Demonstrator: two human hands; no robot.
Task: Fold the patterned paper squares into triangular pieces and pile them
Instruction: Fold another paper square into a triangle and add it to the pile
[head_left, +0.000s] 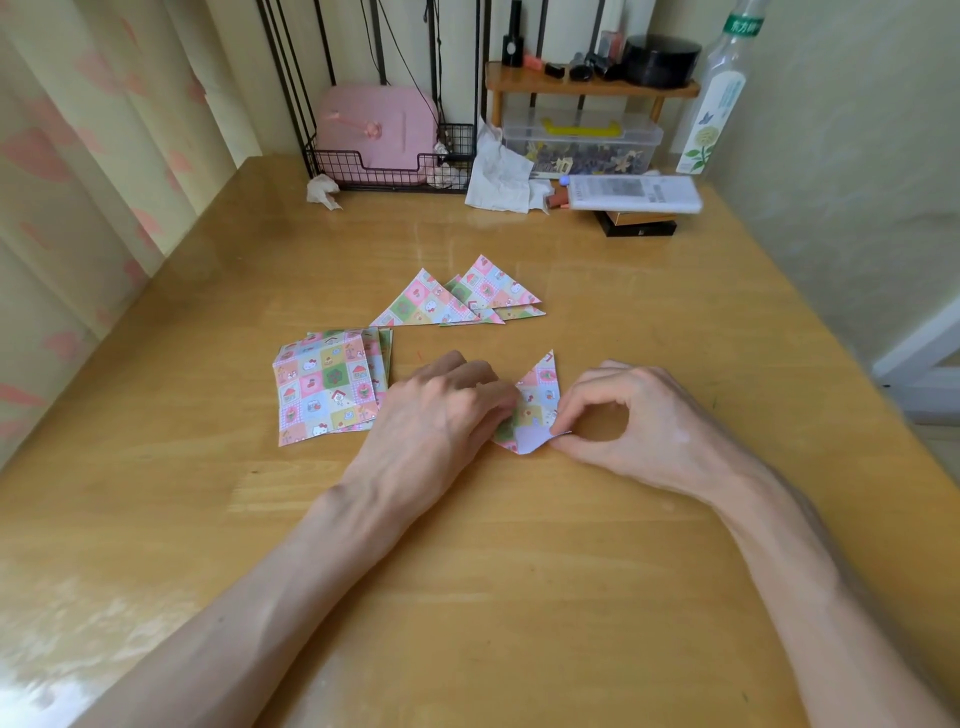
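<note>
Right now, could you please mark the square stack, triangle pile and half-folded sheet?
square stack (324, 389), head view, top sheet's middle
triangle pile (423, 304), head view, left triangle's face
half-folded sheet (540, 389), head view, patterned face

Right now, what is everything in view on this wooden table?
wooden table: one, light brown.
unfolded patterned paper squares: one stack, pastel pink, centre left.
folded patterned triangles: several, same pattern, piled farther back.
half-folded patterned sheet: one, white underside showing, front centre.
black wire basket: one, back left, holding a pink case.
clear plastic box: one, yellow handle, under a wooden shelf.
clear bottle: one, flower label, back right.
left hand: one, holds the sheet's left edge.
right hand: one, pinches its near corner.
</note>
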